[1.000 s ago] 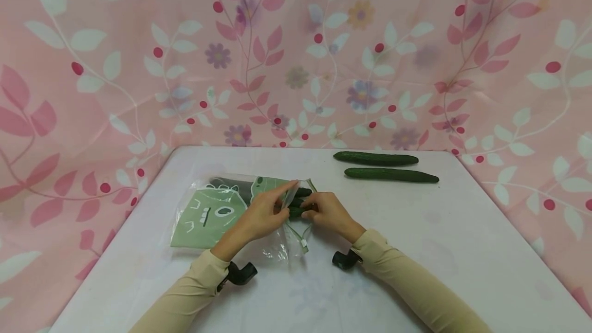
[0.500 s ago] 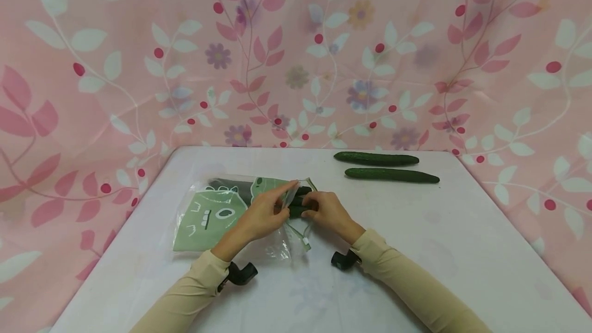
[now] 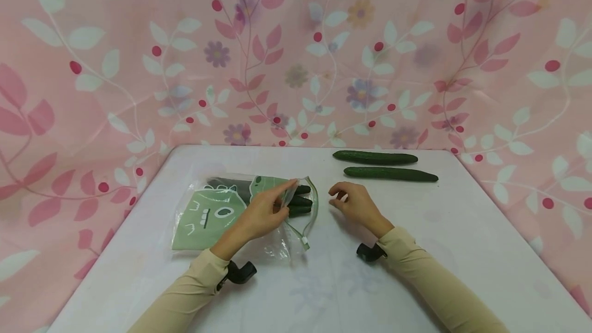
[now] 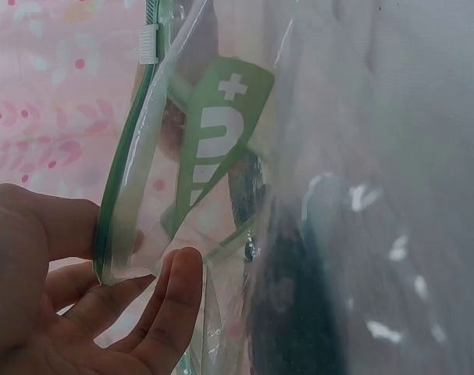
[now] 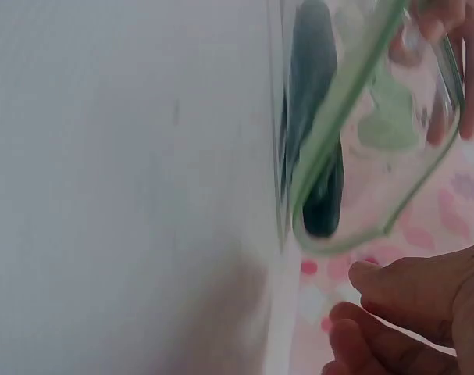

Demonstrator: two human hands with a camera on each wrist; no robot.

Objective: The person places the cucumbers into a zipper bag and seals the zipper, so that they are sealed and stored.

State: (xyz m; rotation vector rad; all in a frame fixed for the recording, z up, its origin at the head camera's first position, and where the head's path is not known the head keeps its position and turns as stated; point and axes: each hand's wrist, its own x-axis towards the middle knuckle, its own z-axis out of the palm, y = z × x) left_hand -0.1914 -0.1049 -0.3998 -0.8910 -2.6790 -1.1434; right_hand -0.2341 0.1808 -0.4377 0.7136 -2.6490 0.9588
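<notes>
A clear slider zip bag (image 3: 210, 225) with a green cartoon print lies on the table, its mouth facing right. Several cucumbers (image 3: 300, 201) are inside, their ends showing at the mouth. My left hand (image 3: 260, 217) pinches the upper edge of that mouth and lifts it; in the left wrist view the hand's fingers (image 4: 96, 308) are on both sides of the green zip rim. My right hand (image 3: 358, 204) hovers just right of the mouth, fingers loosely bent around nothing. In the right wrist view a dark cucumber (image 5: 322, 207) ends inside the green rim, apart from the hand.
Two loose cucumbers, a rear one (image 3: 374, 158) and a front one (image 3: 390, 174), lie roughly parallel at the back right of the white table (image 3: 462, 251). A pink floral curtain (image 3: 296, 55) hangs behind the table's far edge.
My right hand has let go of the cucumber at the bag's mouth and drawn back to the right. The left hand keeps its pinch on the bag's edge.
</notes>
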